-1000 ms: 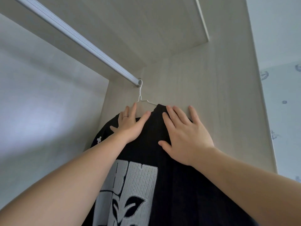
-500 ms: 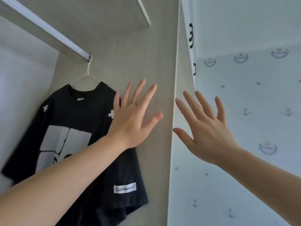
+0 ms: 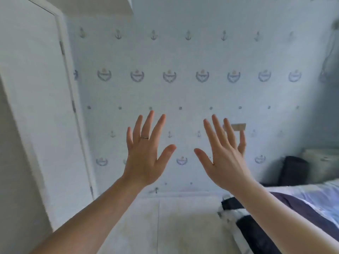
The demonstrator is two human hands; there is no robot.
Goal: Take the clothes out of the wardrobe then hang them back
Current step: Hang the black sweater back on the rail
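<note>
Both left hand (image 3: 145,162) and right hand (image 3: 225,165) spread beside white door (image 3: 36,88).

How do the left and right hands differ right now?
Ring: the left hand wears a ring; the right hand shows none.
Light: the left hand looks shaded, the right hand brighter.
Backdrop: the right hand overlaps a tan wall plate; the left hand doesn't.
Both are open, spread and empty.

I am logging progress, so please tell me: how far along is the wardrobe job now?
Done: a black T-shirt hung on the rail a second ago; the view has since turned away. In hand: nothing; the left hand and right hand are open and empty. Left: unclear; dark fabric lies on the bed, perhaps more clothes.
</note>
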